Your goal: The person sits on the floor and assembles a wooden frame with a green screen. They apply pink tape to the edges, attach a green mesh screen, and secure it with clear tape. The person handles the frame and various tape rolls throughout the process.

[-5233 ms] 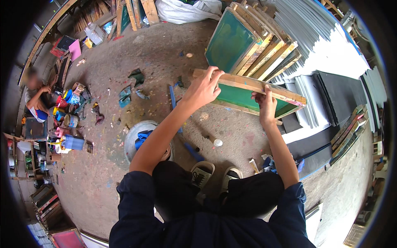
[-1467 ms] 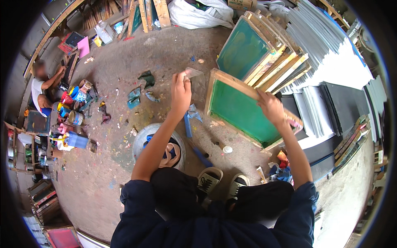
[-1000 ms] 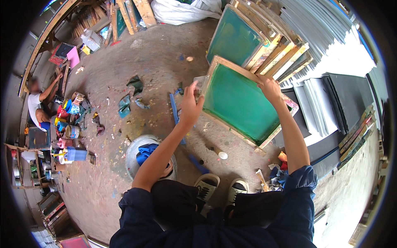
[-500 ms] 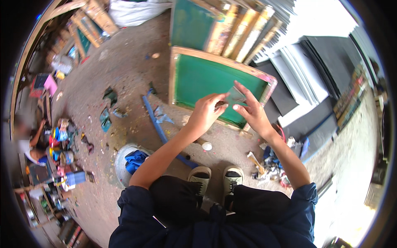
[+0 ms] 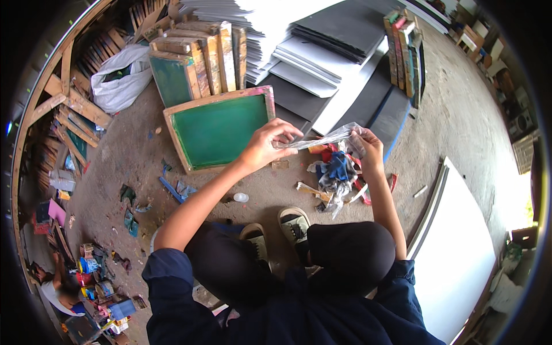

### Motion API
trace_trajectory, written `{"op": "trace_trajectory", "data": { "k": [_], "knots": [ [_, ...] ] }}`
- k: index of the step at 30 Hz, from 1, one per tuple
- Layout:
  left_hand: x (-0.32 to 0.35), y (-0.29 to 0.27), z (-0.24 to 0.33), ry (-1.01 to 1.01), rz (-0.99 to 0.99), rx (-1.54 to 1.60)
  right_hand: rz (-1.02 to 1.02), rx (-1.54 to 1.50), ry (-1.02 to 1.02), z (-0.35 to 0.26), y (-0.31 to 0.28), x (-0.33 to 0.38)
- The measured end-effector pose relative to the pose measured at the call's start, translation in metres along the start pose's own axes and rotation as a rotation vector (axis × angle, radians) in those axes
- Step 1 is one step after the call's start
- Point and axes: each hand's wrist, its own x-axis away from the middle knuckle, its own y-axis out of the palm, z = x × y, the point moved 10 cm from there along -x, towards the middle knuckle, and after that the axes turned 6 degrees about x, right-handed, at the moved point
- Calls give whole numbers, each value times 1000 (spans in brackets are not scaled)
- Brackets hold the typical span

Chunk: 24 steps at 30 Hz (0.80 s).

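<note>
Plastic film, clear and crinkled (image 5: 329,138), stretches between the two hands just right of the frame's centre; its long axis runs nearly level, rising slightly toward the right. The left hand (image 5: 269,145) pinches one end between thumb and curled fingers, and the right hand (image 5: 368,147) grips the other. Below the film lies a heap of multicoloured scraps (image 5: 339,177). A rectangular wooden-framed green screen (image 5: 221,129) stands tilted at upper left of centre. Markings on the colourful paint containers (image 5: 98,282) at lower left are too small to read. Half a second ago, the hands were closer together, before the green screen.
</note>
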Motion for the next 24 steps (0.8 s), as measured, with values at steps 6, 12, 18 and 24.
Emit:
{"op": "trace_trajectory", "data": {
  "k": [6,12,18,24],
  "knots": [
    [-8,37,-5,-92,-115,-276,617,-87,-128,13,-222,13],
    [6,35,-82,-250,-59,-286,799,808,-455,-46,-190,57],
    [-6,86,-156,-208,132,-113,157,1209,-639,70,-74,39],
    [5,148,-176,-91,155,-152,8,1347,-400,170,-63,53]
  ]
}}
